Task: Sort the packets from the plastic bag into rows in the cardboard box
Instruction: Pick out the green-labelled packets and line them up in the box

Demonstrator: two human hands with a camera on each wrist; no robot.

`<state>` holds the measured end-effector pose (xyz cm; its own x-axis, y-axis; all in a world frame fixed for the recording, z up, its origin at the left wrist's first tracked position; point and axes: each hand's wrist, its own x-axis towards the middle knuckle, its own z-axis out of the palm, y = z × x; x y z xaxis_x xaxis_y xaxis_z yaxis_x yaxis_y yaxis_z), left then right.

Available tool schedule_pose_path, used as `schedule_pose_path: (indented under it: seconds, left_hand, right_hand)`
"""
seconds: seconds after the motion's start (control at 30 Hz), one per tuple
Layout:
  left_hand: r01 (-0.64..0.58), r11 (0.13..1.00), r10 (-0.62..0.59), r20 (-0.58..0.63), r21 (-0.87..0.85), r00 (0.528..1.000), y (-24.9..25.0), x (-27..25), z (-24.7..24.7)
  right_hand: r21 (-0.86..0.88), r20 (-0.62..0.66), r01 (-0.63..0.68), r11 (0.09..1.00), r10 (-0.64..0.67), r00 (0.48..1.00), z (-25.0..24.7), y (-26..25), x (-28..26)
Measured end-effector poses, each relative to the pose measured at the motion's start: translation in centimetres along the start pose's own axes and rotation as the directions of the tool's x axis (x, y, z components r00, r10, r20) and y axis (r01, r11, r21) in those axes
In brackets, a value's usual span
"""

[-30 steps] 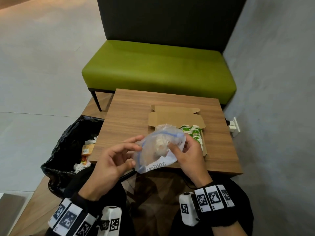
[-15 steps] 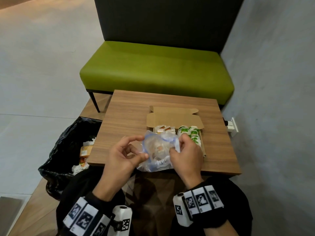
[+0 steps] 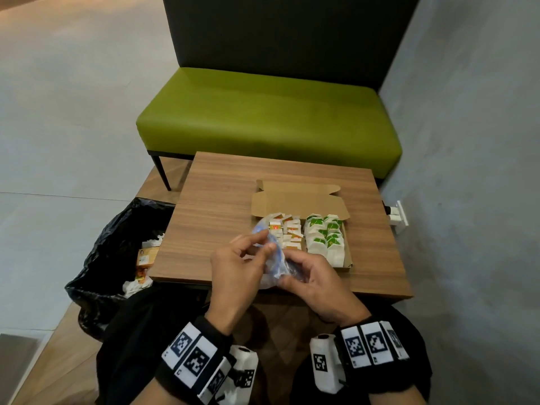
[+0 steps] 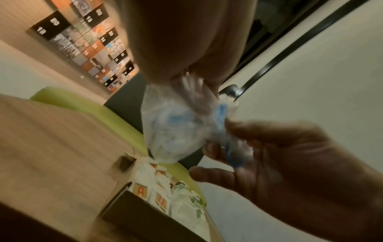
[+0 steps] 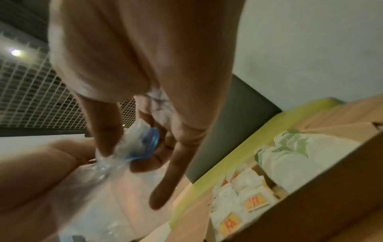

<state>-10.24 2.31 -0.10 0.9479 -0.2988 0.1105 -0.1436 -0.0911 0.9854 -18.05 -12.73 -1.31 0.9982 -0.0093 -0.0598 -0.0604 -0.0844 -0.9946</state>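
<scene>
Both hands crumple a clear plastic bag [image 3: 274, 260] with a blue zip strip just above the table's near edge. My left hand [image 3: 242, 258] pinches its upper part [image 4: 176, 124]; my right hand [image 3: 304, 273] grips the lower part, thumb and forefinger on the blue strip [image 5: 145, 147]. Whether anything is inside the bag I cannot tell. Behind the hands stands the open cardboard box [image 3: 347, 258], lid flap folded back. It holds a left row of orange-and-white packets [image 3: 289, 232] and a right row of green-and-white packets [image 3: 324, 238].
The box sits on a small wooden table [image 3: 222, 214]. A black bin bag [image 3: 117, 252] with rubbish stands open at the table's left. A green bench [image 3: 268, 118] lies beyond, and a grey wall [image 3: 467, 171] with a white plug [image 3: 399, 214] closes the right side.
The bag was spread out and puffed between my hands; now it is squeezed into a small bundle, and both hands have come together lower, in front of the box.
</scene>
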Motion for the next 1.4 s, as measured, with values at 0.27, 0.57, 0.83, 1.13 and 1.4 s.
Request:
schedule_pose_path:
  seconds: [0.27,0.57,0.83,1.13,1.4]
  left_hand:
    - [-0.068,0.930,-0.115,0.462,0.361,0.879,0.3,1.1,-2.9]
    - [0.356,0.922,-0.266,0.419,-0.154,0.868,-0.3,0.8,-2.9]
    - [0.036,0.997,-0.050,0.216,0.068,0.975,0.1,2.2,-7.3]
    - [0.034,0.583,0.122,-0.128,0.812,0.984,-7.1,9.7,-20.0]
    - [0.208,0.459,-0.283,-0.079,0.864,0.956,-20.8,12.9,-26.7]
  right_hand:
    - [-0.163,-0.223,0.069,0.984,-0.105,0.969,0.6,1.1,0.6]
    - [-0.206,-0.654,0.071,0.976,-0.191,0.732,2.4,-0.4,1.9]
    - [-0.219,-0.487,0.111,0.969,-0.207,0.848,0.8,-1.6,1.1]
    - [-0.282,-0.534,-0.027,0.959,-0.134,0.835,0.4,-0.7,0.4]
    - [-0.317,-0.511,-0.109,0.942,-0.072,0.857,0.4,0.1,0.2]
